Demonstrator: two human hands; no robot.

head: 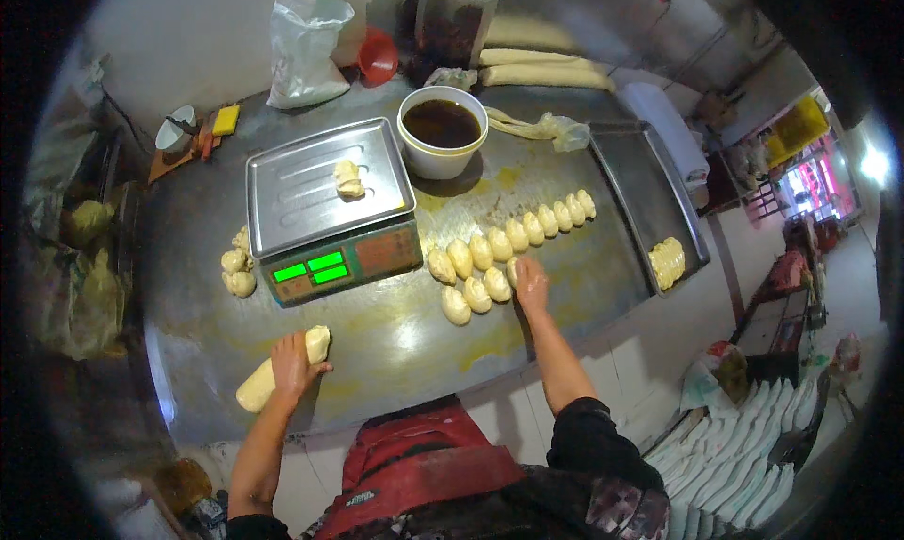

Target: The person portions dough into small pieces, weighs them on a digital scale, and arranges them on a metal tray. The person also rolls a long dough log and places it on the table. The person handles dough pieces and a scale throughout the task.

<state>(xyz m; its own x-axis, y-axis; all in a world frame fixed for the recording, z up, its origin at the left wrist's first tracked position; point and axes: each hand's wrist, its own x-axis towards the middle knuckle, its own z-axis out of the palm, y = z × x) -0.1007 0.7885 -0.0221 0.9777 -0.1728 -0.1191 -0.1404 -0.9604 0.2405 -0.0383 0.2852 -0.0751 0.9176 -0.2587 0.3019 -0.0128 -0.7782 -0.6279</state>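
My left hand (291, 367) grips a thick log of pale dough (258, 387) near the front left of the metal table (374, 370). My right hand (531, 284) has its fingers around a dough ball (513, 272) at the right end of a short front row. Three more dough balls (477, 295) lie in that row, to the left of the hand. Behind runs a longer row of several dough balls (500, 245), slanting up to the right. A digital scale (311, 219) stands left of the rows, with a small dough piece (347, 180) on its steel pan.
A white bucket of dark liquid (439, 144) stands behind the scale. Several dough lumps (239, 272) lie left of it. A metal tray (635, 187) at the right holds dough pieces (667, 263). Along the back are a plastic sack (305, 53) and a red container (377, 56).
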